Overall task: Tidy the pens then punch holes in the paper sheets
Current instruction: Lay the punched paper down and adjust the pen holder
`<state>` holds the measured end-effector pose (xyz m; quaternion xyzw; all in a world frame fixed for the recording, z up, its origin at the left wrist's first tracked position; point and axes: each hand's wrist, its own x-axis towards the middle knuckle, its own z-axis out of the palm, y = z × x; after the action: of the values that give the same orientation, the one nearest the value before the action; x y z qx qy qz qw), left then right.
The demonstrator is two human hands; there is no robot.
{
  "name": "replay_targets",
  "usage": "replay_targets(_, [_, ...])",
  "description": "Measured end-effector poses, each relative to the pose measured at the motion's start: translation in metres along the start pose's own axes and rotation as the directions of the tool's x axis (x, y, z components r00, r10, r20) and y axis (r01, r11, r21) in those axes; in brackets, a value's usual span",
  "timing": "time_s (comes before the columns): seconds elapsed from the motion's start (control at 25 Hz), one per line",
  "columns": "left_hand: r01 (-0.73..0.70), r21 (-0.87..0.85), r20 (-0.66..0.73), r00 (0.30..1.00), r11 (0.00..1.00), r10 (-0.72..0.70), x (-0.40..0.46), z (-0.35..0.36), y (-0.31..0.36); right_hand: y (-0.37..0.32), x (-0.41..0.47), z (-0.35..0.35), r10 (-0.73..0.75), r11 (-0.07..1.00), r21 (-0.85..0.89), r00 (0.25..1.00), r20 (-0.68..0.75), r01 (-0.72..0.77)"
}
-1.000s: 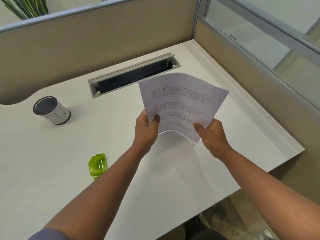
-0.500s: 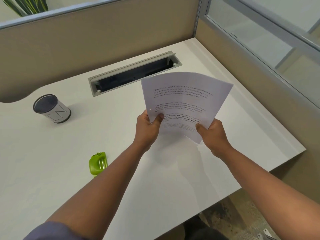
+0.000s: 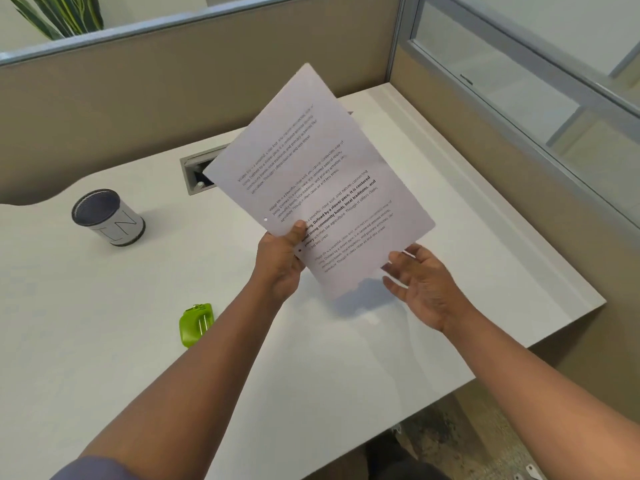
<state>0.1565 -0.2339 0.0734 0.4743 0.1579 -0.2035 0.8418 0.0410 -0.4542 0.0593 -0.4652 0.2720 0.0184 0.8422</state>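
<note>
paper sheets (image 3: 322,188): raised above desk (image 3: 104,341), tilted, hiding most of cable slot (image 3: 199,174) | left hand (image 3: 280,261): pinches punched edge | right hand (image 3: 424,287): fingers relaxed beside lower corner | pen cup (image 3: 107,216), green hole punch (image 3: 195,323): left, apart

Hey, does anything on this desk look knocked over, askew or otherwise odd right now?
Nothing is spilled or damaged. The pen cup leans slightly on the desk. The paper sheets are held tilted by the left hand.
</note>
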Motion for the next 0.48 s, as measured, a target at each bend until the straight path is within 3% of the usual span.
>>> replay_targets(0.12, [0.035,-0.084,0.024,0.999,0.996,-0.033,-0.003,0.005,-0.009,0.007,-0.008,0.022,-0.029,0.993,0.118,0.994,0.105,0.016])
replay_targets(0.2, [0.047,-0.111,0.027,0.999,0.993,-0.044,-0.005,0.008,-0.011,0.006,-0.008,0.036,-0.090,0.986,0.148,0.993,0.075,0.078])
replay_targets(0.48, [0.103,-0.060,0.026,0.994,0.993,-0.102,-0.006,0.005,-0.010,0.002,-0.001,0.046,-0.230,0.973,-0.026,0.971,-0.069,0.229])
